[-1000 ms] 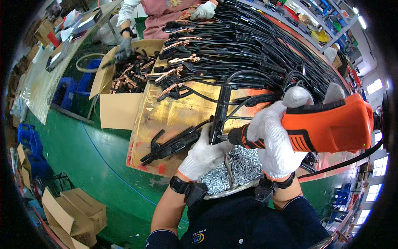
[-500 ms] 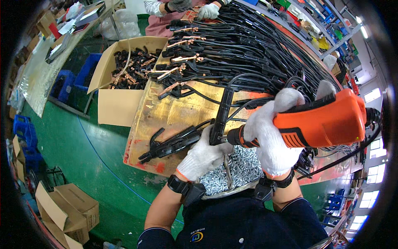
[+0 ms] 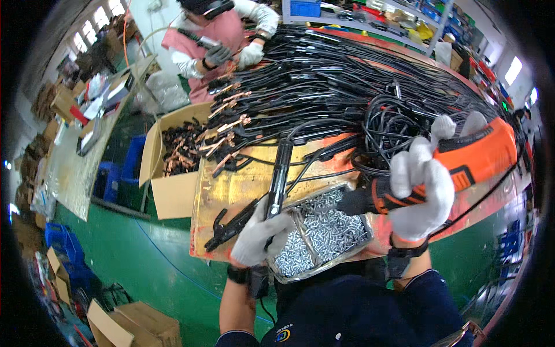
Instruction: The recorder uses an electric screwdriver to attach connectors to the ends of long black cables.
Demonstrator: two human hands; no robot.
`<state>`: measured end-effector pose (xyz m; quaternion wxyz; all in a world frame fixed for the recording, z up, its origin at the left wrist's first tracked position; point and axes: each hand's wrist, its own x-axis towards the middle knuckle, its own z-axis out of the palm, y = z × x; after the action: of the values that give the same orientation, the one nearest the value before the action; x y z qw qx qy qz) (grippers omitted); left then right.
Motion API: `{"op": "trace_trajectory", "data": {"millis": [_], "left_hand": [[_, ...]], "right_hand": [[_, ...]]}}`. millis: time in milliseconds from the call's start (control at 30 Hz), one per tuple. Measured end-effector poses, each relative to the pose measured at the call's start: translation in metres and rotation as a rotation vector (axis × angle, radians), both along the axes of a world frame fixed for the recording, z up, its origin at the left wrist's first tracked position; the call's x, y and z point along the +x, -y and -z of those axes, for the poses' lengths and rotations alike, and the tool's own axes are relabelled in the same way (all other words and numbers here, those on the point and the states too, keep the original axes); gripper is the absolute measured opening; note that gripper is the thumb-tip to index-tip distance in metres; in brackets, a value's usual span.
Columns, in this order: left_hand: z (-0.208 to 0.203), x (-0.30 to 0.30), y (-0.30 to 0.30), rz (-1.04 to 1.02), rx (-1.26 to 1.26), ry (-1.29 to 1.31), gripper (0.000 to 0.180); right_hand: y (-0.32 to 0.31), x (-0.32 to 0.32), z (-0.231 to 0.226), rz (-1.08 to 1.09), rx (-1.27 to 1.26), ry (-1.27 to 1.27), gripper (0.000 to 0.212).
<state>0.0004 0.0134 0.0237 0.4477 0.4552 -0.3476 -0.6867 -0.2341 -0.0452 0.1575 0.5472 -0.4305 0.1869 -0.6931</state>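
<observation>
Clamp (image 3: 225, 230): black, lying just left of your left hand (image 3: 260, 234).
Black handle (image 3: 281, 173): lower end gripped in that nearer hand, long axis pointing away from you.
Screw tray (image 3: 305, 239): between your hands.
Right hand (image 3: 428, 194): holding the orange driver (image 3: 488, 150), nose pointing left, apart from the handle.

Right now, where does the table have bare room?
The table is bare between the box, the handle in the left hand and the lying holder. Cables crowd the far side; the screw tray fills the near middle.
</observation>
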Motion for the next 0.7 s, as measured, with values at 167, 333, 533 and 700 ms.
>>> {"op": "trace_trajectory", "data": {"millis": [167, 333, 533, 700], "left_hand": [[-0.062, 0.040, -0.016, 0.078, -0.200, 0.696, 0.062], [-0.095, 0.061, -0.021, 0.143, -0.208, 1.101, 0.059], [-0.035, 0.080, 0.004, 0.240, -0.292, 1.415, 0.054], [-0.032, 0.085, -0.008, 0.377, -0.139, 1.322, 0.060]], "right_hand": [[-0.001, -0.056, 0.007, 0.096, 0.228, -0.160, 0.058], [0.002, -0.067, 0.047, -0.104, 0.487, -0.519, 0.103], [0.023, -0.061, 0.122, -0.283, 0.296, -0.814, 0.095], [0.023, -0.054, 0.119, 0.017, -0.019, -1.315, 0.088]]}}
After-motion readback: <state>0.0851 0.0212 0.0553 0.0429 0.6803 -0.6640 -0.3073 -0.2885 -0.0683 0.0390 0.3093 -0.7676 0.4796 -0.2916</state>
